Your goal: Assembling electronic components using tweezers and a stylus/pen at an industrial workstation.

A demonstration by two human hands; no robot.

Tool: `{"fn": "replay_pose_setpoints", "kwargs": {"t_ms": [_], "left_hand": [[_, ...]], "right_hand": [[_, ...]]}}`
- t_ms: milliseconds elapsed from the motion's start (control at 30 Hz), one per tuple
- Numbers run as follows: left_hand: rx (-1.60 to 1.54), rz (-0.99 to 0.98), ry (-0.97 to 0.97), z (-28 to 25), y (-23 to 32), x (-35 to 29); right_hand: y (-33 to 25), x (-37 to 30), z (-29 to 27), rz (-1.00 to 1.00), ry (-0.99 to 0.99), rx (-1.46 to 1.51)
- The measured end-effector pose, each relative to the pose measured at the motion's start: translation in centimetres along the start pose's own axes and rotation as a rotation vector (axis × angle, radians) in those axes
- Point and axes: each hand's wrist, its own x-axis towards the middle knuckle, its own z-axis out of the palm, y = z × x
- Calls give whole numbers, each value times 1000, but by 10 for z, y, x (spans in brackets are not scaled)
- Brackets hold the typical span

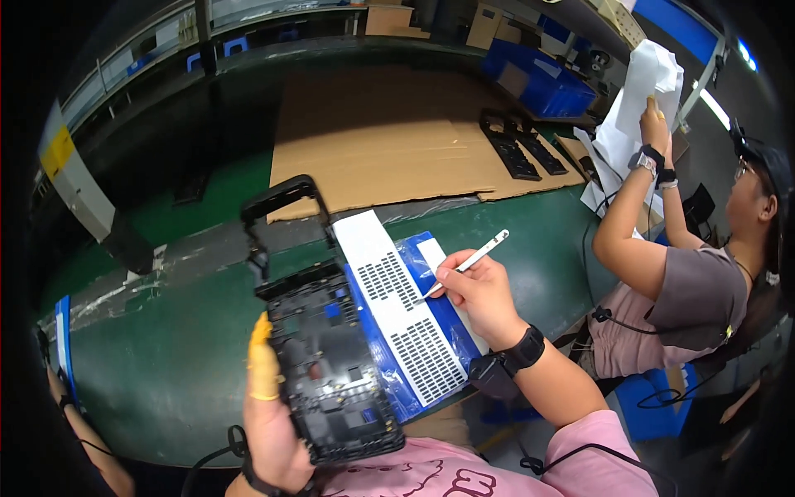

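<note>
My left hand (277, 439), with yellow coverings on its fingers, grips the side of a black plastic housing (331, 373). A looped black handle (281, 195) rises from the housing's far end, and small blue patches show inside. In my right hand (480, 298) is a slim white tweezers-like tool (484, 251), pinched between thumb and fingers. Its thin tip points at a white sheet (364, 232) with rows of small black rectangular pads (426, 360). Whether the tip touches a pad, I cannot tell. Beneath the sheet lies a blue plastic-wrapped board (451, 319).
Brown cardboard (373, 149) covers the table's far part, with black plastic frames (522, 145) on it. A blue bin (538, 79) stands behind. At right a co-worker (687, 282) holds up white sheeting (650, 74). The green tabletop (166, 348) extends left.
</note>
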Motion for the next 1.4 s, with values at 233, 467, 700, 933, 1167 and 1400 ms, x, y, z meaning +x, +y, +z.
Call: {"fn": "replay_pose_setpoints", "kwargs": {"t_ms": [233,467,700,933,1167,1400], "left_hand": [[212,139,-24,-8,-17,12],[139,87,-56,-9,-21,15],[56,67,-83,-10,-17,12],[-8,23,-116,-14,-13,16],[-12,31,-109,-18,-12,14],[-29,26,-93,-21,-11,14]], "right_hand": [[4,-3,4,6,54,-65],[12,-1,3,-18,61,-32],[-12,-21,23,2,-5,25],[-16,-76,77,-11,-160,59],[-7,-79,87,-25,-145,74],[-5,-79,90,-32,-139,78]]}}
